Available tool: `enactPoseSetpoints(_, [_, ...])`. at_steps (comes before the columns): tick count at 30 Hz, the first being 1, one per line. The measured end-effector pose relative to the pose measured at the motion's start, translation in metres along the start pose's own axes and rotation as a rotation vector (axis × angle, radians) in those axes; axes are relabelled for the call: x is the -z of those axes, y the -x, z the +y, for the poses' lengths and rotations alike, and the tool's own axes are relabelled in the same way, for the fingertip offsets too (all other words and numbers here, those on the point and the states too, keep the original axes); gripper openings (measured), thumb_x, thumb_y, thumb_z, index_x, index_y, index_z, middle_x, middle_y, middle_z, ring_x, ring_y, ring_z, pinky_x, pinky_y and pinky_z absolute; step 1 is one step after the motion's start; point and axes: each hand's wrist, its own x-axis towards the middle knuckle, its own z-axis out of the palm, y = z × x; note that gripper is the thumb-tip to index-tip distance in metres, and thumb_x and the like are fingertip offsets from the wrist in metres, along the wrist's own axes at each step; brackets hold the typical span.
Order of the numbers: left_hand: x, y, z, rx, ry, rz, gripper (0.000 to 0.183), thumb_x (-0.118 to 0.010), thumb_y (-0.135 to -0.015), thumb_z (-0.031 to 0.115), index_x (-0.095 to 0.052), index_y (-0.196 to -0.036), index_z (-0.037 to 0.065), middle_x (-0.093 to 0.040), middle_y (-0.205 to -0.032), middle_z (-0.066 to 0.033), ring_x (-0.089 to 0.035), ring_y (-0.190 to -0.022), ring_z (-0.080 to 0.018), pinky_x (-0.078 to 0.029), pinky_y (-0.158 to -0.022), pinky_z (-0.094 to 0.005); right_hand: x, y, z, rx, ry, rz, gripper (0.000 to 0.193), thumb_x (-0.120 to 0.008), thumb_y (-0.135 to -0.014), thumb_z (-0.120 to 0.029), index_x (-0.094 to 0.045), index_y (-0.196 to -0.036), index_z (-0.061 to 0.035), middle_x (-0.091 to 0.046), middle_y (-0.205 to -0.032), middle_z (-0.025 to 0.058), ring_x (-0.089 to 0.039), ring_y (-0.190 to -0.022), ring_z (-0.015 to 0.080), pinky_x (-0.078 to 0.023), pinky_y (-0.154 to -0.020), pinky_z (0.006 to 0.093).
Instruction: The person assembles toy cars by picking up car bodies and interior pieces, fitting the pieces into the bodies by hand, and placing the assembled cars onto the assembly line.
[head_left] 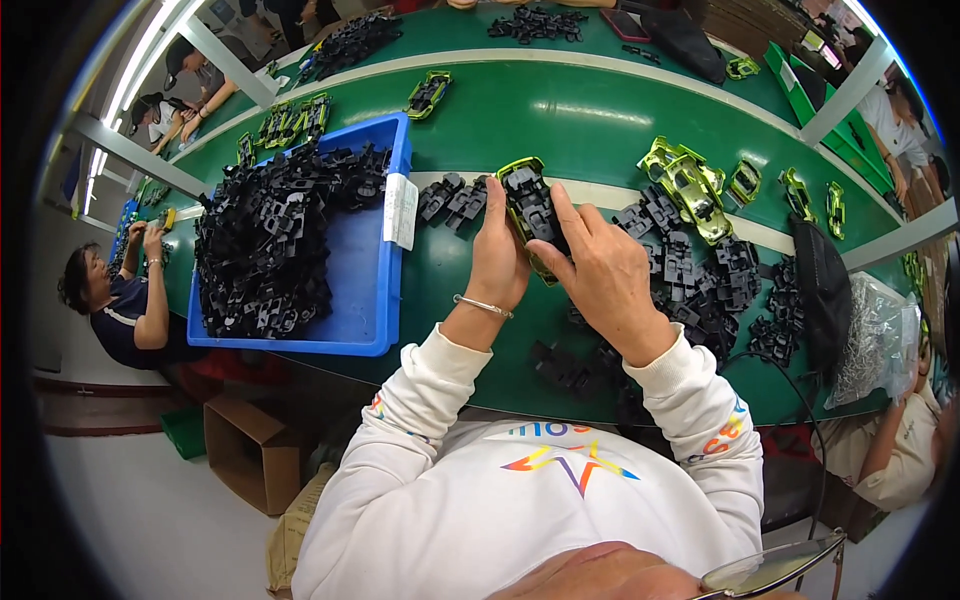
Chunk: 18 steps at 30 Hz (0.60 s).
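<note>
Head view: both forearms reach up from the lower edge over the green table [560,120]. The left hand [497,255] and right hand [600,275] together grip a toy car [530,210], underside up, held above the table beside the blue bin [365,290].

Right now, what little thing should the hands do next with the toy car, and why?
Probably press the black part down into the green toy car shell. The left hand grips the shell upside down, and the right hand has fingers resting on the black underside, so it looks seated but maybe not snapped in.
</note>
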Motion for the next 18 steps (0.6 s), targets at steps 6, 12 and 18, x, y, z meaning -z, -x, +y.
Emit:
enactPoseSetpoints(6, [0.003, 0.004, -0.005, -0.005, -0.149, 0.085, 0.055, -0.028, -0.105, 0.053, -0.052, -0.125, 0.008, -0.063, -0.107, -0.0054, -0.064, -0.094, -0.0167, -0.053, -0.085, -0.0315, 0.002, -0.003, -0.001, 0.041, 0.023, -0.034, 0.059, -0.07, -0.086, -0.036, -0.055, -0.132, -0.0019, -0.057, -0.082, 0.0094, -0.058, -0.063, 0.0243, -0.046, -0.055, 0.0357])
enactPoseSetpoints(12, [0.009, 0.002, -0.016, -0.216, -0.223, 0.007, 0.06, -0.041, -0.103, 0.05, -0.041, -0.14, 0.003, -0.057, -0.104, -0.004, -0.058, -0.092, -0.0111, -0.05, -0.079, -0.0262, 0.022, -0.01, 0.0, 0.061, -0.001, -0.24, 0.054, -0.068, -0.087, -0.03, -0.055, -0.13, -0.0002, -0.059, -0.084, 0.0106, -0.06, -0.074, 0.0264, -0.048, -0.067, 0.0376])
enactPoseSetpoints(18, [0.02, 0.005, -0.023, -0.145, -0.394, -0.047, 0.042, -0.054, -0.094, 0.015, -0.042, -0.131, 0.0, -0.058, -0.108, -0.008, -0.059, -0.094, -0.015, -0.05, -0.085, -0.0292, 0.025, -0.006, -0.006, 0.165, 0.255, -0.298, 0.055, -0.066, -0.086, -0.025, -0.052, -0.13, 0.0051, -0.061, -0.083, 0.0116, -0.061, -0.075, 0.0242, -0.047, -0.074, 0.037])
